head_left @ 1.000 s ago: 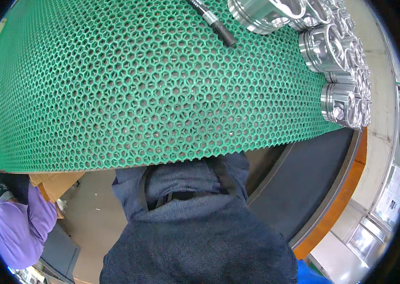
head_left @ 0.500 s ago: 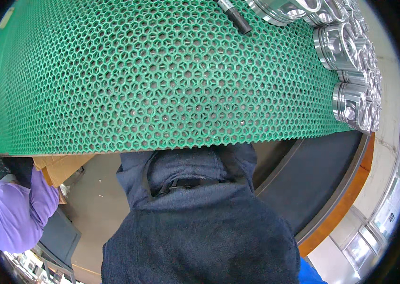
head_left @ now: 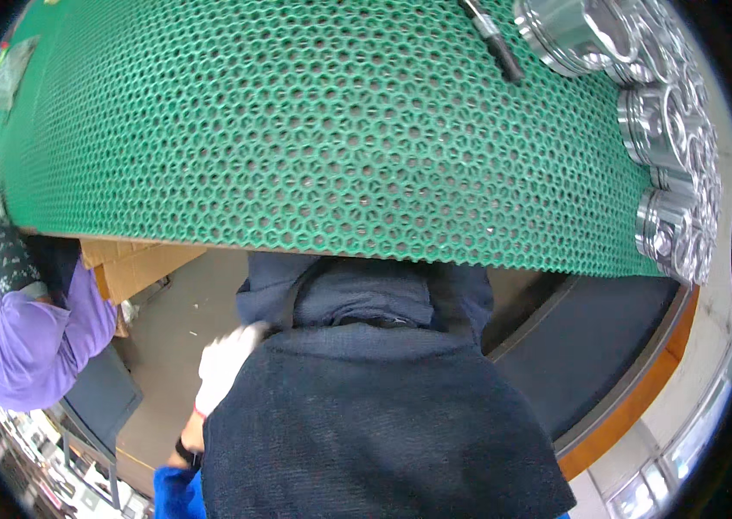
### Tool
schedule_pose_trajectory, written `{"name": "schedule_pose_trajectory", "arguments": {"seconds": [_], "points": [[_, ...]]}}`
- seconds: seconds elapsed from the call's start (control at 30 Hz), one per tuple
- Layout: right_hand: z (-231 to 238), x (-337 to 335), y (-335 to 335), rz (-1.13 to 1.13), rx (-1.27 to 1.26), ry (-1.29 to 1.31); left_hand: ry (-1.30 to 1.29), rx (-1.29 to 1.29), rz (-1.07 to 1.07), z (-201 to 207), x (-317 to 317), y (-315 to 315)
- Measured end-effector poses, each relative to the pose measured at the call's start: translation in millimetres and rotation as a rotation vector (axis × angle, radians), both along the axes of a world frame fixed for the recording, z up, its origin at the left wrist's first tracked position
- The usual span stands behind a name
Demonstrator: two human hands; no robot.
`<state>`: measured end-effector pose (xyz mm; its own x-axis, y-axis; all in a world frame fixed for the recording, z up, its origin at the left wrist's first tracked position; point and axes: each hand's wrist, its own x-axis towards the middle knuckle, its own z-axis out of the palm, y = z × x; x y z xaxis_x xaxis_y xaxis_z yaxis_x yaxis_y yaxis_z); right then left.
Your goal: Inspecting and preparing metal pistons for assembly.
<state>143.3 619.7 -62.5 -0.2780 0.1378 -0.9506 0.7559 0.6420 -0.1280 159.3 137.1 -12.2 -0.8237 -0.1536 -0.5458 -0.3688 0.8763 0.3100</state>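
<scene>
My left hand (head_left: pixel 226 365), in a white glove with a dark band at the wrist and a blue sleeve, is beside the left edge of my dark apron (head_left: pixel 383 415), below the table edge. Motion smears its fingers, and whether they grip the cloth cannot be made out. My right hand is out of the picture. On the table's green honeycomb mat (head_left: pixel 323 147) lies a black marker pen (head_left: pixel 497 50) at the far right. Beside it, several shiny metal pistons (head_left: pixel 662 125) stand close together along the right side.
At the left, a person in a purple top (head_left: pixel 24 346) sits with a gloved hand on the table edge. A cardboard box (head_left: pixel 145 266) is under the table's left part. A clear plastic bag (head_left: pixel 9 76) lies at the far left. A dark surface with an orange edge (head_left: pixel 634 415) curves on the right.
My left hand has come into view from below, at the apron's left side. The view has shifted, so the mat, pen and pistons appear farther right. The other person's gloved hand shows more.
</scene>
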Motion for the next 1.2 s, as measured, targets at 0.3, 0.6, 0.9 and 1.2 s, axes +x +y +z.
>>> {"name": "schedule_pose_trajectory", "arguments": {"seconds": [0.3,0.6,0.9,1.2], "points": [[33,-23,5,0.140,-0.302,0.067,0.206,0.033,-0.218,8,-81,-3],[102,-205,-201,0.555,-0.771,0.401,0.484,-0.052,-0.335,7,-77,-4],[61,-192,-309,1.153,-0.745,0.295,0.542,-0.064,-0.318,0,-59,-12],[47,-179,-289,0.885,-0.663,0.340,0.177,0.535,-0.150,-8,-63,-10]]}}
